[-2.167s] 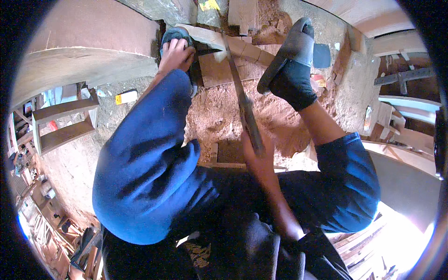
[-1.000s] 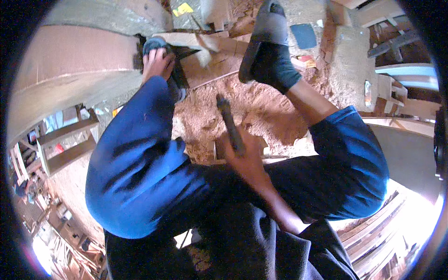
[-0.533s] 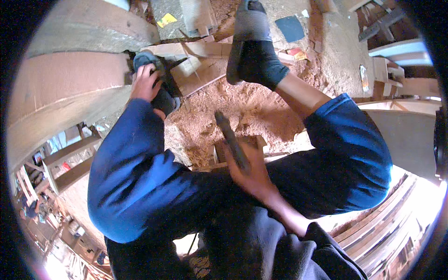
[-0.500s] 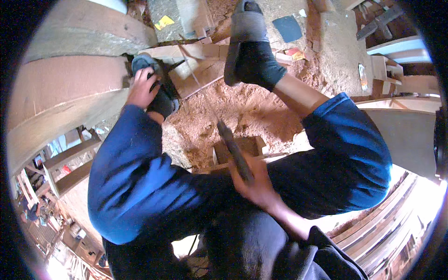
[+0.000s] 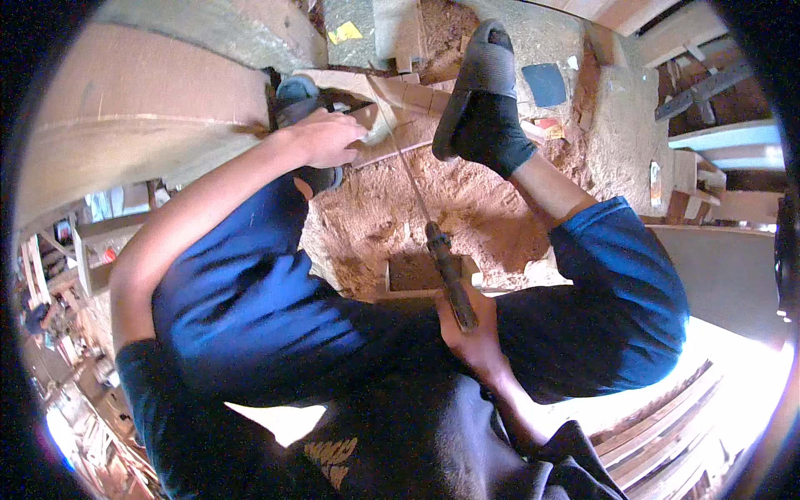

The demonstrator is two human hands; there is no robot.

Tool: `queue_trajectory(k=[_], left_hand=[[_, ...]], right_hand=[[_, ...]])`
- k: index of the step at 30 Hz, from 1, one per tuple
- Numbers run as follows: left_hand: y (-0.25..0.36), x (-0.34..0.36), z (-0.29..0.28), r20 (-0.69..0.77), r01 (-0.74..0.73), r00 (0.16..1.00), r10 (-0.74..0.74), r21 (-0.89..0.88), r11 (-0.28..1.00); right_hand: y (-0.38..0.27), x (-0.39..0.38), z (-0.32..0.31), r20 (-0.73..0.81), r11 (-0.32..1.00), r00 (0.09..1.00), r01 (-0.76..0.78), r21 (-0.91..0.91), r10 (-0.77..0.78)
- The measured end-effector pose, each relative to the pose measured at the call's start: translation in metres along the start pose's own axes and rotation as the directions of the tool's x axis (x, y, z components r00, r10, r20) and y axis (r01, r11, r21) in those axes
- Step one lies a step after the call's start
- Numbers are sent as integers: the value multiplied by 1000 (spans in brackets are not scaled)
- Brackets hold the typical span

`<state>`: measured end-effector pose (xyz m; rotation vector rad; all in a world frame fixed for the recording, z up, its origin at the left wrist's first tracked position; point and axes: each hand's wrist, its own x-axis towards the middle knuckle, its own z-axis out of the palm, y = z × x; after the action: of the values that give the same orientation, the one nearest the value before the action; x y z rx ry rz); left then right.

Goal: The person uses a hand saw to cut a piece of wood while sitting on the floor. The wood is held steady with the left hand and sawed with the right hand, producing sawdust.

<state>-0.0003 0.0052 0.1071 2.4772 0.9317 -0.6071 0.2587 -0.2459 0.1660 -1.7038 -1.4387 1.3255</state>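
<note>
My right hand [image 5: 468,327] is closed round the dark straight handle of a handsaw [image 5: 403,158]. Its long thin blade, seen nearly edge-on, reaches away from me and crosses a wooden board [image 5: 411,131] on the floor. My left hand [image 5: 327,137] is above the board's left end, beside my left foot in its dark sandal [image 5: 298,88]. Its fingers stretch to the right, somewhat bent, with no object seen in them; whether they touch the board I cannot tell. My right foot [image 5: 483,100], in a dark sock and slide sandal, rests at the board's right end.
Reddish sawdust [image 5: 358,225] covers the floor between my legs, where a small wooden box-like piece [image 5: 412,272] lies. Large timbers [image 5: 158,83] stand at the left. A dark blue flat scrap [image 5: 545,85] and a yellow scrap [image 5: 344,32] lie farther off. Stacked boards [image 5: 658,425] are at the lower right.
My left hand has left the sandal and moved right over the board's end, its bare forearm now in view. The saw in my right hand appears slightly farther right as the whole view shifts.
</note>
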Motion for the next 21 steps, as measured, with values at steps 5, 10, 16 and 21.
queue_trajectory(k=[5, 10, 16, 21], left_hand=[[-18, 2, 35, 655, 45, 750, -90, 86, 995], [-25, -14, 15, 225, 269, 934, -277, 66, 961], [-53, -33, 41, 315, 335, 930, -187, -520, 786], [-51, -19, 24, 198, 259, 959, -202, -329, 908]], right_hand=[[13, 45, 33, -12, 980, 996, -87, 179, 91], [24, -15, 19, -51, 997, 998, -31, 72, 35], [35, -3, 37, -122, 938, 931, 334, -97, -344], [39, 29, 41, -104, 997, 994, -2, 83, 11]])
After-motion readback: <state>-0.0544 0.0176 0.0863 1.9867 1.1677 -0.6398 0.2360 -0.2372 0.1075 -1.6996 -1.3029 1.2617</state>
